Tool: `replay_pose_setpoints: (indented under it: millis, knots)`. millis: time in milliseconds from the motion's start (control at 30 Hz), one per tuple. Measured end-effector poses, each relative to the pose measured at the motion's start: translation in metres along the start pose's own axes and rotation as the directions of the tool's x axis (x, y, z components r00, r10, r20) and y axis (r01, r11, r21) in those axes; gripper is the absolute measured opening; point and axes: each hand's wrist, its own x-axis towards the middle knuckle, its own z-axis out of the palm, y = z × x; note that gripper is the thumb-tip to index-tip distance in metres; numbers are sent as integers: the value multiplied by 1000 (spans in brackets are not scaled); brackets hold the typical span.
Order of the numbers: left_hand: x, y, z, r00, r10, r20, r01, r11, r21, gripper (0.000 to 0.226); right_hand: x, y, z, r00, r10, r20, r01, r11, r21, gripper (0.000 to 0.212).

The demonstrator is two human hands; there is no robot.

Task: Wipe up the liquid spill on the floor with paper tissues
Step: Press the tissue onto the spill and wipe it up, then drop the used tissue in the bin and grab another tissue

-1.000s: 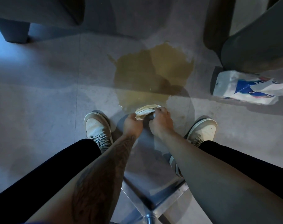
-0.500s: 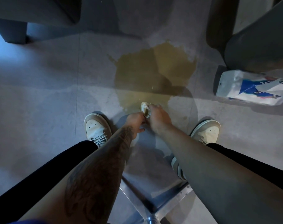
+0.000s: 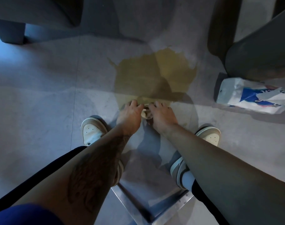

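Tissue wad (image 3: 145,112) is lying at spill's (image 3: 154,75) near edge, left hand (image 3: 130,113) and right hand (image 3: 162,116) pinching it between curled fingers (image 3: 135,103).

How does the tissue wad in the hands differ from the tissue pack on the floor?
The wad is small, crumpled and stained yellowish; the pack is bigger, white with blue print. The left hand and right hand hold the wad at the near edge of the spill; the pack lies untouched, apart from it.
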Motion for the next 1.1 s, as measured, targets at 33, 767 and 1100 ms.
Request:
replay_pose_setpoints:
  millis: [33,767,1100]
  knots:
    - [4,1,-2,1000,-8,-6,9,1000,18,35,4,2,1,1000,-6,5,6,1000,0,41]
    - [41,50,-148,984,52,-170,-91,969,-231,59,15,26,-145,987,56,-149,6,923,386,13]
    - [77,163,-235,908,135,-395,-226,955,-191,21,-36,100,-255,837,198,-511,73,884,463,13]
